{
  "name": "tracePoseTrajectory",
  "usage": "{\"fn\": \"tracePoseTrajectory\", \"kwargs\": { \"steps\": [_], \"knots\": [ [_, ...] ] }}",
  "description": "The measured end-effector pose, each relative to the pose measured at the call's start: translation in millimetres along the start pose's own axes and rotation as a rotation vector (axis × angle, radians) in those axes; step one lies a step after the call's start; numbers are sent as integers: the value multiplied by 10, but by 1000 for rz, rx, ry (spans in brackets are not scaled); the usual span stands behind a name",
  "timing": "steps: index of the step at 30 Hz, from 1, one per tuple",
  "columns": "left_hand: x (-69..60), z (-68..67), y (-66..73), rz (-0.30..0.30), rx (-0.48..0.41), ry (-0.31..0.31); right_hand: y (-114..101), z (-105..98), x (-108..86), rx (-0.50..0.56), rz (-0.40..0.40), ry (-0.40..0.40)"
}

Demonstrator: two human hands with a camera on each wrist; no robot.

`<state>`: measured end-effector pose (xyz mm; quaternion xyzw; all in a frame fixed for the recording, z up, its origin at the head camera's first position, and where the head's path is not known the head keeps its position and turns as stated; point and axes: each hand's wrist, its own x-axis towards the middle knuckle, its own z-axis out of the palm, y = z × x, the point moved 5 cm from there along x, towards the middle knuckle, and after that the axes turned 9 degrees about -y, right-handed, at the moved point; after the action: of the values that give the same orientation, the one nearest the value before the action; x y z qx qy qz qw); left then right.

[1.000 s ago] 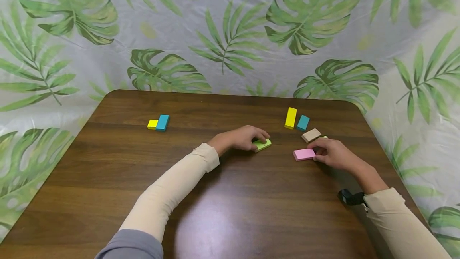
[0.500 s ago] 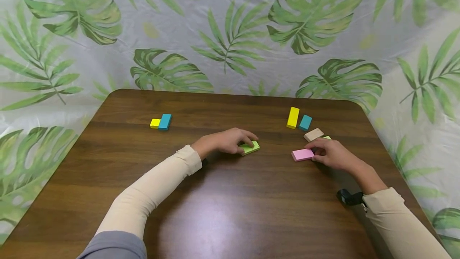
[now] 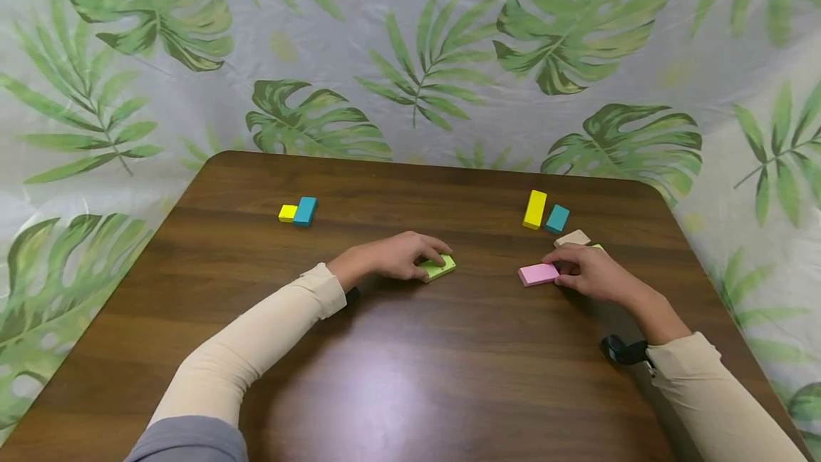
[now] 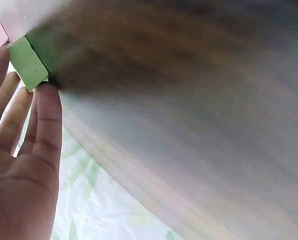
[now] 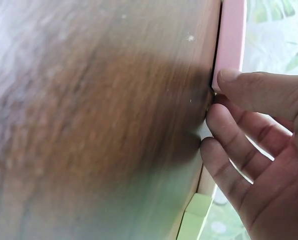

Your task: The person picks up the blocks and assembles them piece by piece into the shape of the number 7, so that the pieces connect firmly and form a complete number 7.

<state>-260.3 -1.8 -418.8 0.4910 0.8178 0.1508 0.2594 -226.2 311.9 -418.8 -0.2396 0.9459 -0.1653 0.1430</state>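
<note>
My left hand holds a light green block flat on the table, thumb on the near side and fingers over the far side. The left wrist view shows this green block at the fingertips. To the right, my right hand pinches the right end of a pink block. In the right wrist view, the thumb lies against the pink block. Right behind that hand sit a pale wooden block and a second green block, mostly hidden in the head view.
The brown wooden table carries a yellow block and a blue block at the back right. Far left, a small yellow block touches a blue block. A leaf-printed sheet hangs behind the table.
My left hand has slid the green block leftward, away from the pink one. The right hand and pink block have shifted slightly left, and the head view has turned a little.
</note>
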Motion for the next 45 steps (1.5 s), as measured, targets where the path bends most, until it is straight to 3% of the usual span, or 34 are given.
{"fn": "tracePoseTrajectory", "kwargs": {
  "steps": [12, 20, 29, 45],
  "knots": [
    [-231, 79, -10, 26, 36, 72, -46, -5, 44, -6, -20, 6],
    [-410, 139, 10, -43, 16, 121, -55, 8, 76, -20, -42, 23],
    [-596, 230, 49, -71, 9, 164, -77, 3, 88, -11, -64, 23],
    [-670, 245, 57, -91, -55, 192, -121, -8, 225, -27, -88, 10]
  ]
}}
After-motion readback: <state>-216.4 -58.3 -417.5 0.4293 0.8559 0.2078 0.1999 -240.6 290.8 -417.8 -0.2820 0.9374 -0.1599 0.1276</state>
